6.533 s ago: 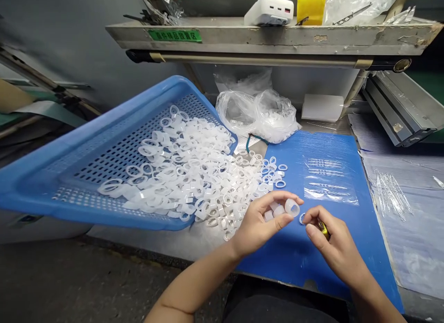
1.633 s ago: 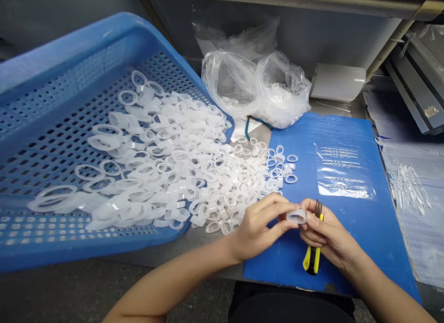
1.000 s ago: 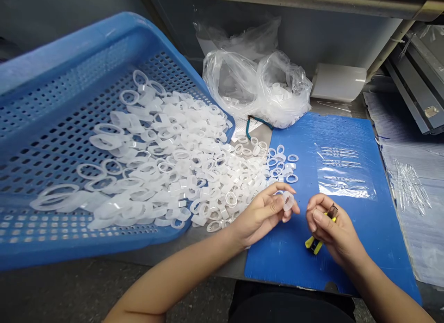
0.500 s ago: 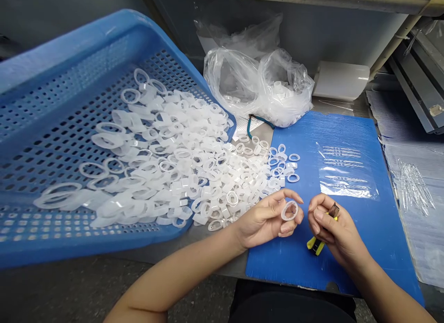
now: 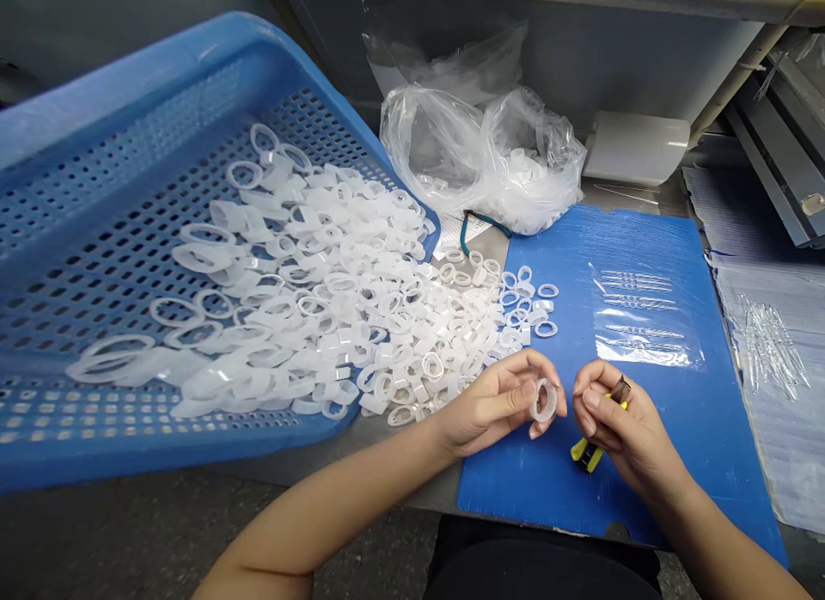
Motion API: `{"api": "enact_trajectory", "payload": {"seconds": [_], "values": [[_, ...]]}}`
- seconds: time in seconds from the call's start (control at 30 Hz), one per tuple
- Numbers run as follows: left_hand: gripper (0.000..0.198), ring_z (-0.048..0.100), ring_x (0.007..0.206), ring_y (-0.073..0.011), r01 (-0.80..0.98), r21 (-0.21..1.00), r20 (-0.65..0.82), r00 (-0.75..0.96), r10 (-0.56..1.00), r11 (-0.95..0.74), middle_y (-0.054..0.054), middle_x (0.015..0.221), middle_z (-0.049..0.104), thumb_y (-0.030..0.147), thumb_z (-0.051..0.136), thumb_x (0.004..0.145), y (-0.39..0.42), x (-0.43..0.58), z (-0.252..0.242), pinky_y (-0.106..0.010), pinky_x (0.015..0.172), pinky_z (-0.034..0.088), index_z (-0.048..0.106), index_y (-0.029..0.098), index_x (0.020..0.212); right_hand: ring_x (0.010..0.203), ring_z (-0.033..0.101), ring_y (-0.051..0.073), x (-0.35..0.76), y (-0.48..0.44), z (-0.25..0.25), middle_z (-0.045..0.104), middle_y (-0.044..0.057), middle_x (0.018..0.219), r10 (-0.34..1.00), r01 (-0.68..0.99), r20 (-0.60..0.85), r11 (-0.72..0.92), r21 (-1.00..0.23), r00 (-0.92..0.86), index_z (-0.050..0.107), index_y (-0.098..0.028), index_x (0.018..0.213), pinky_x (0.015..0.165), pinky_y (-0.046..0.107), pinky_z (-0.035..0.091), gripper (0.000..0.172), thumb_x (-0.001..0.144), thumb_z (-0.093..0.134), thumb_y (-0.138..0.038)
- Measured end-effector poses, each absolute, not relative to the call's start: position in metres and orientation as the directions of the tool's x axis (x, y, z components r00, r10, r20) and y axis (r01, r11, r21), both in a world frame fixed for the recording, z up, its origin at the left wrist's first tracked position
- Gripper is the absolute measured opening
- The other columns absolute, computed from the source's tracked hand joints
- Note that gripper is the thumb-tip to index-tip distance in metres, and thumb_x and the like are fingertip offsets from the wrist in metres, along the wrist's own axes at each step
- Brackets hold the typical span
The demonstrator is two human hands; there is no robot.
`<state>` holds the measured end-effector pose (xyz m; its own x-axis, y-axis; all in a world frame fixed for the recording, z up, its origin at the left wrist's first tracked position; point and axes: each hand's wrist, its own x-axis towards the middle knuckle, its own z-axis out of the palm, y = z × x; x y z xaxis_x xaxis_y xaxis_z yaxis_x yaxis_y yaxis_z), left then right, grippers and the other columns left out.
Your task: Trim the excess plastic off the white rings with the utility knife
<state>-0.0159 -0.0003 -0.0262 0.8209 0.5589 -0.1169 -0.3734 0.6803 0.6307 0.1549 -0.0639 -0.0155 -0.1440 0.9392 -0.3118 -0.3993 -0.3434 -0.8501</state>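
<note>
Between the thumb and fingers of my left hand (image 5: 506,402) is a translucent white plastic ring (image 5: 544,401), its opening facing me. Just to the right, my right hand (image 5: 612,419) curls around a yellow and black utility knife (image 5: 588,455), whose lower end sticks out below the palm. The two hands are close but apart, above a blue board (image 5: 516,488). Left of them lies a large heap of similar white rings (image 5: 361,299), spilling from a tilted blue perforated basket (image 5: 212,58) onto the board's edge.
Clear plastic bags (image 5: 534,187) with white pieces stand at the back, beside teal-handled pliers (image 5: 465,235). A clear sleeve (image 5: 644,321) with several thin clear pieces lies on the board. More slender clear pieces (image 5: 770,346) rest on the stacked sheets (image 5: 783,445) at right.
The ring in my left hand has turned and shifted slightly right and down, and my left fingers have adjusted around it. My right hand has stayed nearly still with the knife.
</note>
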Motion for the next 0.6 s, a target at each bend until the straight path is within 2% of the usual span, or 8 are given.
{"api": "enact_trajectory", "payload": {"seconds": [0.2, 0.43, 0.6], "values": [[0.029, 0.056, 0.060, -0.0108, -0.375, 0.666, -0.110, 0.805, 0.583, 0.645, -0.006, 0.080, 0.066, 0.037, 0.073, 0.079, -0.0005, -0.0157, -0.0262, -0.023, 0.055, 0.042, 0.058, 0.015, 0.091, 0.039, 0.019, 0.004, 0.1544, -0.0649, -0.0156, 0.050, -0.006, 0.054, 0.939, -0.347, -0.319, -0.343, -0.873, -0.127, 0.056, -0.019, 0.085, 0.039, 0.020, 0.016, 0.027, 0.084, 0.065, -0.045], [0.024, 0.064, 0.083, -0.0133, -0.436, 0.753, -0.072, 0.691, 0.719, 0.494, -0.005, 0.089, 0.068, 0.030, 0.074, 0.080, -0.0020, -0.0143, -0.0251, -0.026, 0.079, 0.047, 0.058, 0.017, 0.093, 0.051, 0.045, 0.012, 0.1527, -0.0662, -0.0102, 0.057, -0.001, 0.057, 0.977, 0.017, -0.211, -0.210, -0.978, -0.037, 0.059, -0.019, 0.080, 0.048, 0.025, 0.032, 0.031, 0.087, 0.058, -0.049], [0.023, 0.065, 0.088, -0.0160, -0.429, 0.789, -0.053, 0.665, 0.745, 0.439, -0.006, 0.092, 0.069, 0.031, 0.071, 0.082, -0.0067, -0.0111, -0.0300, -0.030, 0.080, 0.049, 0.055, 0.018, 0.091, 0.053, 0.050, 0.014, 0.1477, -0.0634, -0.0068, 0.062, 0.001, 0.060, 0.963, 0.066, -0.239, -0.233, -0.970, -0.121, 0.060, -0.019, 0.079, 0.052, 0.027, 0.036, 0.030, 0.086, 0.059, -0.048]]}}
